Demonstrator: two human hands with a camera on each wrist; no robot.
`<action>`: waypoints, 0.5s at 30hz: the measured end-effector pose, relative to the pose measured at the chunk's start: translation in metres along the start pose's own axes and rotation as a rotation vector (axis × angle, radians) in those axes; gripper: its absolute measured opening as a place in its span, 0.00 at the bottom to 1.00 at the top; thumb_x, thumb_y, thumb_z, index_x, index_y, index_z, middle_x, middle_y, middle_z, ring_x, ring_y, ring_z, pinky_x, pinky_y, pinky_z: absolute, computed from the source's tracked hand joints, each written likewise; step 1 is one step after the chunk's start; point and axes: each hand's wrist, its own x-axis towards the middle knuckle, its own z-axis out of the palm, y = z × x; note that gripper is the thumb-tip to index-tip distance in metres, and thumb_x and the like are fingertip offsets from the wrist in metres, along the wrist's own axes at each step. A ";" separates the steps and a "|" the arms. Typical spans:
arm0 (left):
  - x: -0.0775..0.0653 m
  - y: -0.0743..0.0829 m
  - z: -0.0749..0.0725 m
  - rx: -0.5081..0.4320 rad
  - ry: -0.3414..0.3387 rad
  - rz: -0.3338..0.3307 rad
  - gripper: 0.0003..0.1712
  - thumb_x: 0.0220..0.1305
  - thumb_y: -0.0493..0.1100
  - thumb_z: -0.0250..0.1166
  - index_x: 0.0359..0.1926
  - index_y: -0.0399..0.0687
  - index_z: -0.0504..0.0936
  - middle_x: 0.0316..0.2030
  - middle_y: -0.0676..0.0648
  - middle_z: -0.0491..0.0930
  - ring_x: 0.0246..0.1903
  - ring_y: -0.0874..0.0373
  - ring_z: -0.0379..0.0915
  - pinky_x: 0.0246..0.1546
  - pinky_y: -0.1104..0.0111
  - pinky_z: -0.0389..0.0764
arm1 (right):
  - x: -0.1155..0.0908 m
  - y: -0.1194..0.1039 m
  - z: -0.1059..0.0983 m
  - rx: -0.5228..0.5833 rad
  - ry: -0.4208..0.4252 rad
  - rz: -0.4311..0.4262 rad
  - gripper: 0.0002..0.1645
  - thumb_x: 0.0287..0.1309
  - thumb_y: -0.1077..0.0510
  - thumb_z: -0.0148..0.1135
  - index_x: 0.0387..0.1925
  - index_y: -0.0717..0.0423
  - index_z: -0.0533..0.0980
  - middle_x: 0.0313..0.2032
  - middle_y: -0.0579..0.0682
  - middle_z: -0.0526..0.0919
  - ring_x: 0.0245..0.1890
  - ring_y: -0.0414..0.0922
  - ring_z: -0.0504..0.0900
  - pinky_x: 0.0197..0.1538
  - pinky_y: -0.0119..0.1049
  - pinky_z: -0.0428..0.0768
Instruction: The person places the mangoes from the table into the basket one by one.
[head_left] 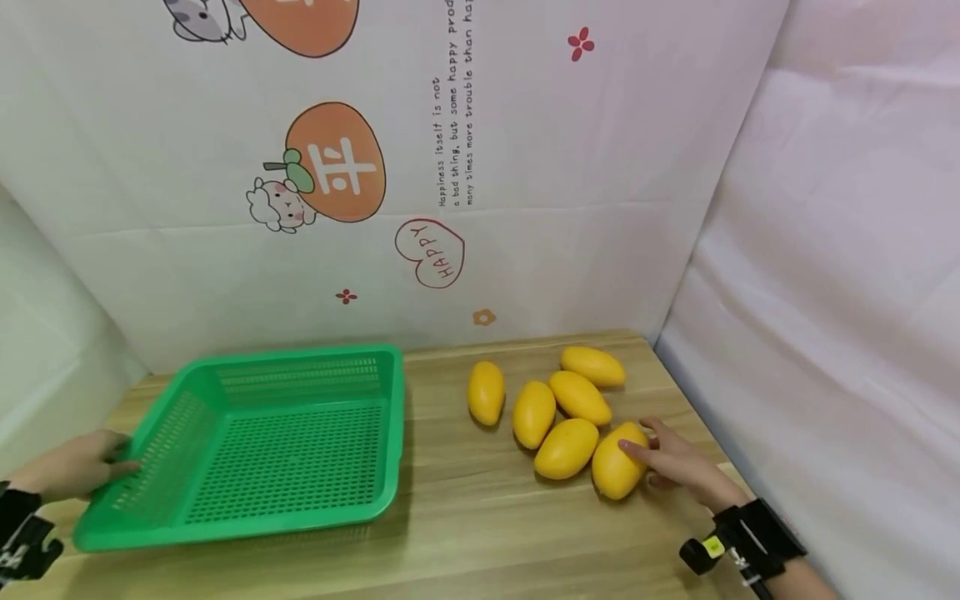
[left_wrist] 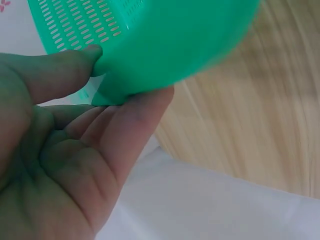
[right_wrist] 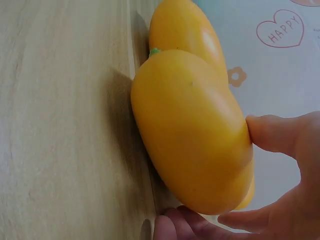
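Observation:
In the head view, a green plastic basket (head_left: 285, 458) with slotted sides and a mesh bottom stands at the left of the table, with nothing in it. My left hand (head_left: 78, 468) holds its left rim; in the left wrist view the thumb lies on the inner side of the rim (left_wrist: 165, 45) and the fingers beneath. At the right, my right hand (head_left: 682, 462) grips a yellow mango (head_left: 617, 467) that lies on the wood. The right wrist view has the thumb on one side of this mango (right_wrist: 190, 135) and the fingers curled at its lower end.
Several more mangoes (head_left: 566, 450) lie close beside the held one, left of it and behind. A printed white cloth (head_left: 540, 208) hangs along the table's back edge. White cloth (head_left: 825, 292) also hangs at the right side. The wooden tabletop (head_left: 465, 517) runs between basket and mangoes.

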 end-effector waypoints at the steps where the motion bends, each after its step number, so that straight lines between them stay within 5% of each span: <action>1: -0.001 0.002 0.001 -0.012 -0.005 0.004 0.28 0.67 0.36 0.57 0.49 0.06 0.63 0.33 0.40 0.81 0.31 0.50 0.79 0.31 0.59 0.86 | 0.000 0.000 0.000 0.017 -0.006 0.006 0.55 0.64 0.37 0.54 0.70 0.71 0.42 0.60 0.82 0.60 0.49 0.56 0.76 0.44 0.45 0.85; 8: -0.012 0.019 0.007 -0.173 -0.050 0.130 0.26 0.66 0.35 0.59 0.49 0.08 0.65 0.34 0.41 0.83 0.31 0.52 0.81 0.30 0.65 0.87 | 0.001 -0.002 0.002 0.071 -0.017 0.015 0.56 0.63 0.36 0.55 0.70 0.71 0.41 0.62 0.82 0.56 0.55 0.61 0.73 0.48 0.48 0.84; 15: -0.021 0.034 0.019 -0.211 -0.074 0.218 0.31 0.66 0.37 0.59 0.52 0.07 0.62 0.34 0.41 0.83 0.29 0.55 0.82 0.29 0.68 0.87 | -0.001 -0.004 0.005 0.097 -0.004 0.035 0.56 0.63 0.37 0.55 0.71 0.71 0.41 0.61 0.81 0.56 0.53 0.61 0.74 0.48 0.49 0.84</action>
